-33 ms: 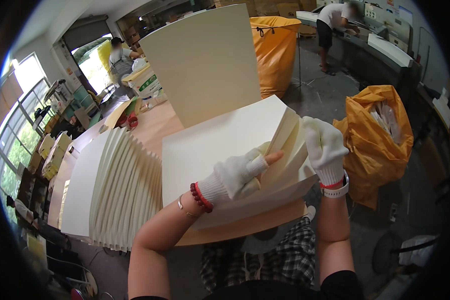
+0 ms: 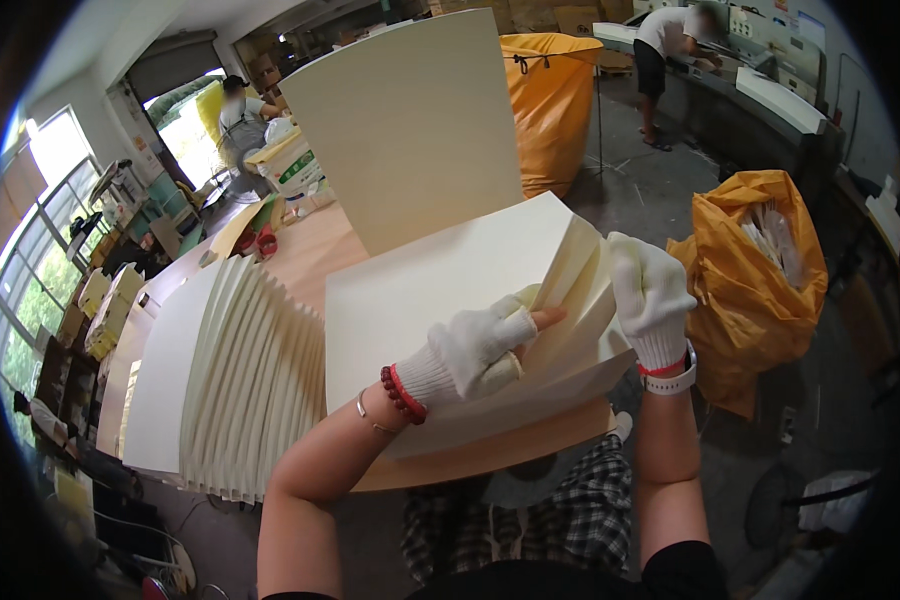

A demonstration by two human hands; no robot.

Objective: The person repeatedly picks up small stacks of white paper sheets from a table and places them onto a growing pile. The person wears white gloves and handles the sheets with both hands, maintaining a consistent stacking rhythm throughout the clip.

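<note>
A thick stack of large cream-white paper sheets point(image 2: 440, 250) lies in front of me, its right side fanned into several leaves. My left hand point(image 2: 480, 350), in a white knit glove with a bare thumb tip, is closed on the lifted sheets. Its thumb shows between the leaves, while the other fingers are curled and partly hidden. At the sheets' right corner, my gloved right hand point(image 2: 652, 295) is closed on the paper edges, holding them raised. A separate stepped stack of white sheets point(image 2: 235, 380) stands to the left.
Beyond the paper, a tall pale board point(image 2: 405, 125) stands upright on the pinkish table point(image 2: 305, 250). Orange bags point(image 2: 550, 110) stand behind and to the right. One person point(image 2: 665, 50) bends over a machine at the far right; another person point(image 2: 245, 125) is at the back left.
My right hand has shifted very slightly to the right with the paper edges. My left hand stays where it was.
</note>
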